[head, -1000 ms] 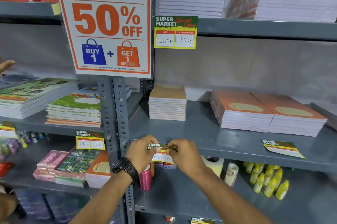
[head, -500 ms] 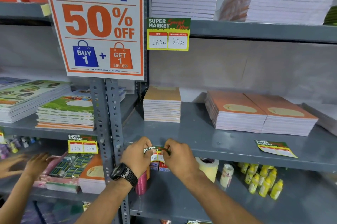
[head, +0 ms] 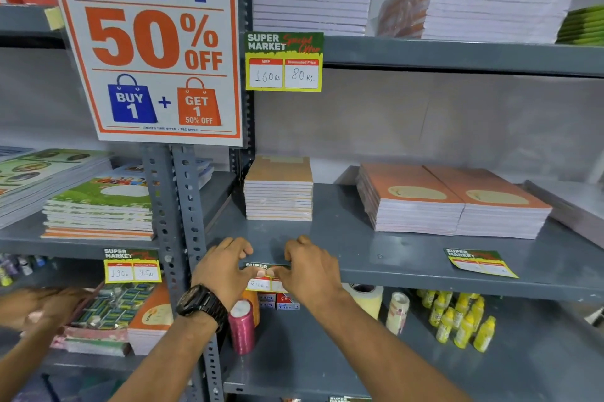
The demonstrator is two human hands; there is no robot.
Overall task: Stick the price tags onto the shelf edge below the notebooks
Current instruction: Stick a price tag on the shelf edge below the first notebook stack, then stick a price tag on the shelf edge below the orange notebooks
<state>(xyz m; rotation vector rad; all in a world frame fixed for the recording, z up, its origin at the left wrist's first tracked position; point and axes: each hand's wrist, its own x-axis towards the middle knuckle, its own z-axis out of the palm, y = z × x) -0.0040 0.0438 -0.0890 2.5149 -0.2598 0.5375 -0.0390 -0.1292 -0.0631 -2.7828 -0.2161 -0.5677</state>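
A green-and-yellow price tag (head: 261,282) lies against the front edge of the grey middle shelf (head: 408,280), below a small stack of brown notebooks (head: 278,189). My left hand (head: 222,271) and my right hand (head: 310,271) flank it, thumbs pressed on the tag's face and fingers hooked over the shelf top. The hands hide most of the tag. A second loose tag (head: 480,262) lies flat on the shelf at the right, in front of two orange notebook stacks (head: 451,202).
Tags hang on the upper shelf edge (head: 283,61) and the left shelf edge (head: 132,266). A large 50% OFF sign (head: 153,42) covers the upright post. Tape rolls (head: 364,298), a pink spool (head: 242,326) and yellow bottles (head: 461,320) stand below. Another person's hands (head: 39,307) reach in at lower left.
Both hands rose with the tag from just under the shelf to its front edge and spread apart, now pressing it flat. The other person's hands moved further in at the left.
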